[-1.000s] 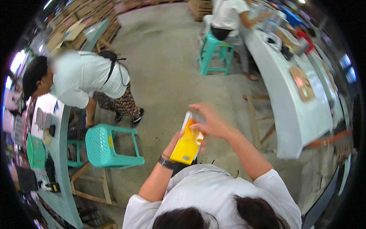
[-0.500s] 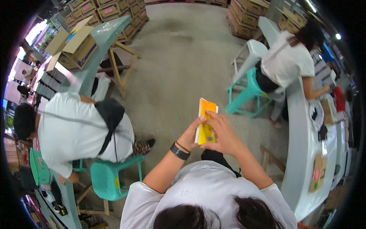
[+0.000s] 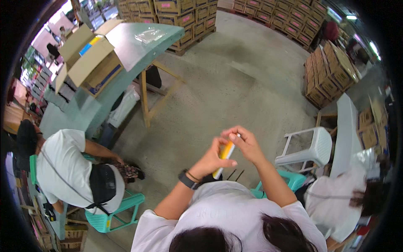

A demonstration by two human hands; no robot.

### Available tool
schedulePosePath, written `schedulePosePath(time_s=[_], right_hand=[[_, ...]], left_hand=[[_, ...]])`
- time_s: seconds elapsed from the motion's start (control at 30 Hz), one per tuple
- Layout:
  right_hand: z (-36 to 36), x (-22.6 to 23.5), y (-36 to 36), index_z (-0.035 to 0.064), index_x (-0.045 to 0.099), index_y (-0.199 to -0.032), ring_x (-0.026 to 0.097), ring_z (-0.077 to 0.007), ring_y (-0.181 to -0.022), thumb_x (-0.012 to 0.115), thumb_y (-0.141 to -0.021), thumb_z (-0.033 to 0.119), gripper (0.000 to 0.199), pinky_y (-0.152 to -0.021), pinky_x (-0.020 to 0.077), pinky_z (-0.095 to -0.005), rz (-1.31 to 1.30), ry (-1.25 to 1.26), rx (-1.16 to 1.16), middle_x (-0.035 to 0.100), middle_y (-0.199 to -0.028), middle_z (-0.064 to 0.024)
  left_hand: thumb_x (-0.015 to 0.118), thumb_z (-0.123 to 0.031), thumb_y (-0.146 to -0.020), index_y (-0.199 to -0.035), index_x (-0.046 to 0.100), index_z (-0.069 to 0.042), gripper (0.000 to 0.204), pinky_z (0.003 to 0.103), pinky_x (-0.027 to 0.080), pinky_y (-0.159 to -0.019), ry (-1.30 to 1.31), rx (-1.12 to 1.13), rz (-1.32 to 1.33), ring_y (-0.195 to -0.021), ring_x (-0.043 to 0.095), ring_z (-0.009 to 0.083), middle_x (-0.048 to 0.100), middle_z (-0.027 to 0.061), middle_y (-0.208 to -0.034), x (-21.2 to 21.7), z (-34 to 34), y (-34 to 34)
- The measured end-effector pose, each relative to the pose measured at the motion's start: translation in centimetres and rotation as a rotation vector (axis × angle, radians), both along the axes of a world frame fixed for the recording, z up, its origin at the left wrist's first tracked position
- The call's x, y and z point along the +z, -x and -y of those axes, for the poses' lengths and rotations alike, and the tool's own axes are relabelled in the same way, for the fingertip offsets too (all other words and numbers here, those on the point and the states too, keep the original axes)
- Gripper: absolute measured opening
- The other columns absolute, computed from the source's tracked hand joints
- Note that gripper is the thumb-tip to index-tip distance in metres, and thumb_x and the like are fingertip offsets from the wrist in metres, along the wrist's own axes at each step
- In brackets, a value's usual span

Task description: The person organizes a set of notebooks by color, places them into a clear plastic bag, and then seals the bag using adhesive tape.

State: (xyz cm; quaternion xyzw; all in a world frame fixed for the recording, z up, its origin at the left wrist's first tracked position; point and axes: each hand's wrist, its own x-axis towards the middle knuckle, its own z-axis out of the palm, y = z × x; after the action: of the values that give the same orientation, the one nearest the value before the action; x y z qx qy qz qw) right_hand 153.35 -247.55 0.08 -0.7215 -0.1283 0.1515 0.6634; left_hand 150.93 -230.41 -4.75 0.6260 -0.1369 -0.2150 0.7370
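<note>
Fingers of the left hand (image 3: 208, 162) curl around the slim yellow-and-white booklet (image 3: 227, 152), seemingly steadying it; it slants between both hands' fingers, and the right hand (image 3: 250, 150) meets its upper end, gripping or merely touching, can't tell!

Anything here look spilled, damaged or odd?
Nothing stands out as spilled or damaged. A mild oddity is clear plastic lying loose and crumpled on the table near the open box. The yellow booklet, partly covered by the left hand, shows no visible damage.
</note>
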Motion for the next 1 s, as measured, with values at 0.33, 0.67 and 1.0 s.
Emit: schedulePosePath(time_s=[0.33,0.67,1.0], right_hand=[[4.8,2.1,-38.0,0.009,0.063,-0.101,0.05,-0.0284,-0.111,0.072,-0.068,0.01,0.034,-0.096,0.0371,-0.0387,0.656,0.262,0.117,0.06,-0.112,-0.0081],[5.6,1.1,-73.3,0.0011,0.059,-0.094,0.058,-0.0118,-0.073,0.063,-0.082,0.007,0.014,-0.07,0.0462,-0.0244,0.164,-0.137,-0.211,0.062,-0.085,-0.0034],[-14.9,3.5,-107.2,0.0044,0.044,-0.106,0.05,-0.0095,-0.087,0.051,-0.091,0.013,0.019,-0.078,0.0432,-0.025,0.04,-0.139,0.352,0.052,-0.092,-0.0037]], left_hand=[[0.079,-0.022,-0.057,-0.112,0.037,-0.006,0.071,0.031,0.042,-0.081,-0.32,0.024,0.398,-0.093,0.049,0.0201,0.048,0.01,-0.103,4.7,0.9,-37.9],[0.052,-0.032,-0.091,-0.116,0.048,-0.001,0.04,0.027,0.042,-0.086,0.636,0.092,-0.24,-0.099,0.052,0.0118,0.055,0.0048,-0.108,5.3,-0.4,-72.8],[0.058,-0.015,-0.087,-0.111,0.048,-0.002,0.029,0.025,0.043,-0.081,0.29,1.054,0.073,-0.092,0.053,0.0101,0.056,0.0034,-0.098,4.3,-11.3,-99.2]])
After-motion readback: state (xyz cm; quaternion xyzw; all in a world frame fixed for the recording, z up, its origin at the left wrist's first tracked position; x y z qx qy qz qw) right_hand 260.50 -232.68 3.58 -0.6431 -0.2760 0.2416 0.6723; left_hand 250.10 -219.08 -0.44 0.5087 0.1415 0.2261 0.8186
